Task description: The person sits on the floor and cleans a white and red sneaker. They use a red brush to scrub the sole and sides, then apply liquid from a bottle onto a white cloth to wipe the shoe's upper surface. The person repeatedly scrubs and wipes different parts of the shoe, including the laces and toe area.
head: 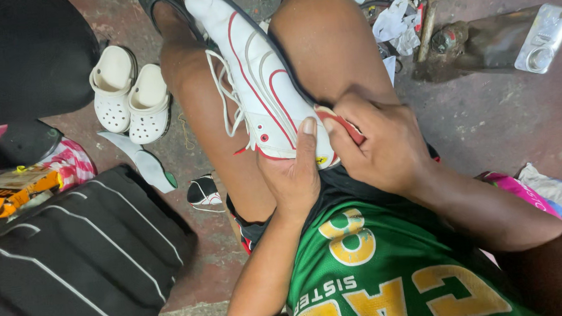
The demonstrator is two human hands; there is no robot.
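**White sneaker held between the knees, both hands at its heel**

Filling the lower left of the frame is a black padded bag (75,258) with pale grey piping, lying on the stained concrete floor (503,120). Lower centre, a green jersey (377,275) with yellow lettering covers the person's torso, and two bare legs run up from it toward the top of the frame.

Between those legs, in the middle of the frame, lies a white sneaker (258,88) with red trim and loose white laces, its toe pointing to the top edge and its heel toward the body. The left hand (293,176) cups the heel from below, thumb pressed flat up the side of the shoe, fingers closed around it. The right hand (383,143) comes in from the right with its fingers curled tight together at the red heel edge, touching the left thumb; whether anything is pinched in those fingertips cannot be told.

In the upper left, a pair of cream clogs (130,95) stands side by side. Just below them lies a white insole (141,160) with a green tip, and beside that a small black-and-white shoe part (204,191). A clear plastic pack (546,38) sits at the upper right, near scattered tools (427,9) and crumpled paper.
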